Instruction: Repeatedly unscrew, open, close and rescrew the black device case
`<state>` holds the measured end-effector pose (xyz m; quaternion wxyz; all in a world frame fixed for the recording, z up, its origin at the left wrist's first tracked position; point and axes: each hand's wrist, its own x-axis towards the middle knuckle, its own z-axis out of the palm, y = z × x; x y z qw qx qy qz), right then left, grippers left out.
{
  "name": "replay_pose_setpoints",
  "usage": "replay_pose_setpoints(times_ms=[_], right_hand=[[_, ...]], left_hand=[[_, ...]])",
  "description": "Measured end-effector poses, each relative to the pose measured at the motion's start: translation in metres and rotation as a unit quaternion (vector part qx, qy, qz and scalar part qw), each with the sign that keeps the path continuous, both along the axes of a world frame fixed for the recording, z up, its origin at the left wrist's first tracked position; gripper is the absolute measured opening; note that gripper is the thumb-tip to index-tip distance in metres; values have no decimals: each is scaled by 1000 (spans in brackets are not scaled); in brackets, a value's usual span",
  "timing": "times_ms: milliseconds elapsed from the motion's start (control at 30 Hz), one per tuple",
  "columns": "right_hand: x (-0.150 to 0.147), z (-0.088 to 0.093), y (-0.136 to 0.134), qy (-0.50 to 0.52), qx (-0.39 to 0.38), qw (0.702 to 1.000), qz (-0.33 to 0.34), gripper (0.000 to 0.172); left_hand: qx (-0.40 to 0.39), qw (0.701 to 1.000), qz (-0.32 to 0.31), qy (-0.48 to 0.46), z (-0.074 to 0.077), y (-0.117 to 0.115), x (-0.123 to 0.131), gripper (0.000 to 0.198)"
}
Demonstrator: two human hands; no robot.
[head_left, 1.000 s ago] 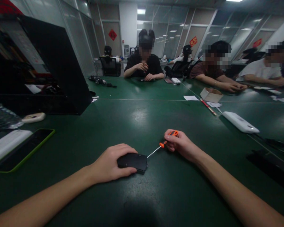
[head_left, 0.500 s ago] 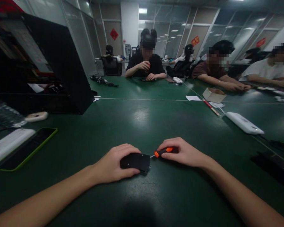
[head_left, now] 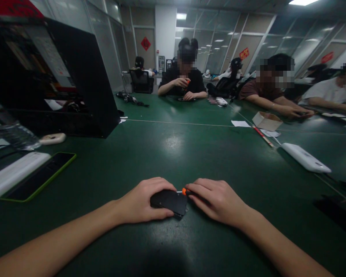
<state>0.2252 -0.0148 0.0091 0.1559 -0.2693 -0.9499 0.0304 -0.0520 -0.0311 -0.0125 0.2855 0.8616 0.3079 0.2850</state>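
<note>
My left hand [head_left: 145, 202] is wrapped round a small flat black box [head_left: 171, 202] with tiny screws on its upper face, thumb on the near side and fingers over the far side. From the right, my right hand [head_left: 219, 200] grips a screwdriver [head_left: 185, 191] with an orange and black handle, mostly hidden under the fingers. Its thin metal shaft points left and lies at the box's far right corner. Whether the tip touches a screw I cannot tell.
On the left stand a black computer case [head_left: 83, 84], a phone with a green rim [head_left: 43, 175] and a white power strip [head_left: 20, 173]. A white device [head_left: 305, 157] and an open carton [head_left: 267, 121] lie to the right. Across the green table [head_left: 173, 161] sit several people.
My right hand has turned over the screwdriver, and its fingers now cover most of the handle. The screwdriver has moved left, its shaft now along the box's far edge. The view has shifted slightly.
</note>
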Motion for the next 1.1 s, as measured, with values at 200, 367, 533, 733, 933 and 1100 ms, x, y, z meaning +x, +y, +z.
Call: replay_pose_setpoints(times_ms=[200, 367, 533, 733, 933, 1100], right_hand=[[5, -2, 6, 33, -51, 998, -8, 27], [3, -4, 3, 12, 7, 1000, -21, 31], [-3, -8, 2, 51, -73, 996, -29, 29], [-4, -8, 6, 39, -160, 986, -32, 28], [3, -4, 12, 55, -111, 992, -7, 26], [-1, -10, 11, 63, -102, 993, -4, 27]], left_hand=[[-13, 1000, -2, 1, -3, 2, -3, 51], [-10, 1000, 7, 8, -7, 2, -5, 55], [-9, 1000, 16, 9, -8, 3, -5, 60], [-14, 999, 25, 13, -4, 2, -3, 59], [-9, 1000, 20, 6, -3, 2, -3, 53], [-11, 1000, 10, 0, -2, 2, -2, 48]])
